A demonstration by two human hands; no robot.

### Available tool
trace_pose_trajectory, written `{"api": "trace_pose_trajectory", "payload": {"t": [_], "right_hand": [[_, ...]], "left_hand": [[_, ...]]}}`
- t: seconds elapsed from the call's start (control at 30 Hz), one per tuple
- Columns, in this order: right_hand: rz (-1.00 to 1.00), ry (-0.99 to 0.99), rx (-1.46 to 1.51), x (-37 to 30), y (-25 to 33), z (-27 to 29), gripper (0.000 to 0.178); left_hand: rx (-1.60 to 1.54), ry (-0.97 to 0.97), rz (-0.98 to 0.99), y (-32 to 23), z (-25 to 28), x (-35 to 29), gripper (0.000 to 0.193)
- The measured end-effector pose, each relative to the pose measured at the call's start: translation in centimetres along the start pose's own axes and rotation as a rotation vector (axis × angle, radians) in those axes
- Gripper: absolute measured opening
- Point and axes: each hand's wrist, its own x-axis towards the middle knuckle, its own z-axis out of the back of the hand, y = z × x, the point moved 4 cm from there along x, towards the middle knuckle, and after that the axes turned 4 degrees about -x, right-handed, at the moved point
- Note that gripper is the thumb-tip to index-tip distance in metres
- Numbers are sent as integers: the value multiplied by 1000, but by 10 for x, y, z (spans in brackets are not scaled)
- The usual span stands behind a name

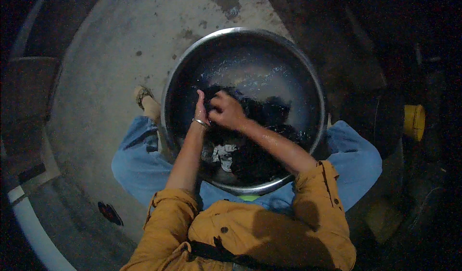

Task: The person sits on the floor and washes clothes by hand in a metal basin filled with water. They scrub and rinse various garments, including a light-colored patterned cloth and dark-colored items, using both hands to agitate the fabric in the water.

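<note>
A large round metal basin (315, 78) stands on the concrete floor between my knees, holding soapy water and dark wet cloth (262, 112). My left hand (201, 108), with a thin bangle at the wrist, presses against the dark cloth near the basin's left side. My right hand (226, 109) is closed on a bunch of the same cloth, right beside the left hand. A pale patterned piece of cloth (222, 153) lies lower in the basin, under my forearms. Both sleeves are rolled up and the right forearm is wet.
Grey stained concrete floor (120, 45) spreads to the left and behind the basin. My sandalled left foot (144, 97) rests by the basin's left rim. A yellow round object (414, 122) sits in the dark at the right. A white curved edge (33, 227) runs at lower left.
</note>
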Motion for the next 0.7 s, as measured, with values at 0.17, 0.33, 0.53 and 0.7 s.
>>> {"api": "trace_pose_trajectory", "payload": {"t": [0.17, 0.33, 0.53, 0.7], "right_hand": [[211, -67, -163, -8, 31, -17, 15], [-255, -128, -432, 37, -90, 41, 26], [-794, -295, -360, 12, -138, 108, 59], [-394, 109, -55, 5, -149, 19, 50]], "left_hand": [[22, 54, -12, 0, -17, -13, 54], [410, -219, 44, 6, -61, -44, 56], [-59, 310, 120, 5, -43, -23, 83], [54, 23, 50, 20, -19, 7, 69]]}}
